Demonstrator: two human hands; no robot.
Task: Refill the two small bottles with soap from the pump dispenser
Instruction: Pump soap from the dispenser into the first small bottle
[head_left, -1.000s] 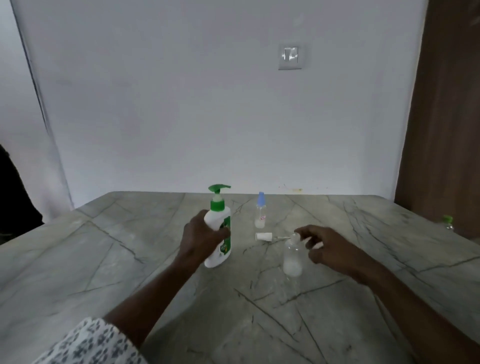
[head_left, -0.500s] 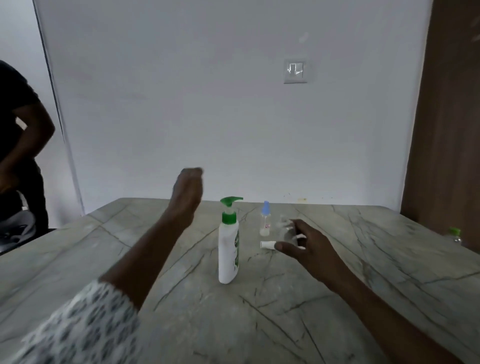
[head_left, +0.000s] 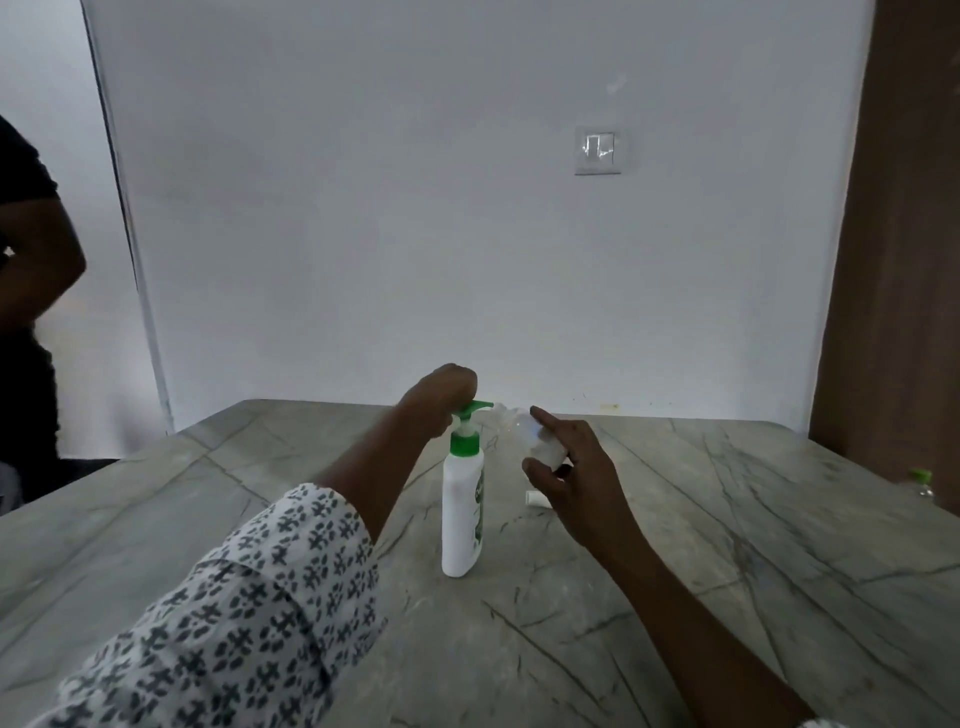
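Curled fingers of the left hand (head_left: 439, 400) grip the green pump head of the white pump dispenser (head_left: 461, 519), upright on the marble table (head_left: 727, 545). The right hand (head_left: 582, 483) pinches a small clear bottle (head_left: 540, 447), tilted, mouth beside the nozzle.

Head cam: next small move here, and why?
Probably press down with the left hand: it sits on the green head of the pump dispenser, and the right hand holds the small bottle tilted, mouth close to the nozzle. Exact alignment is too blurred to confirm.
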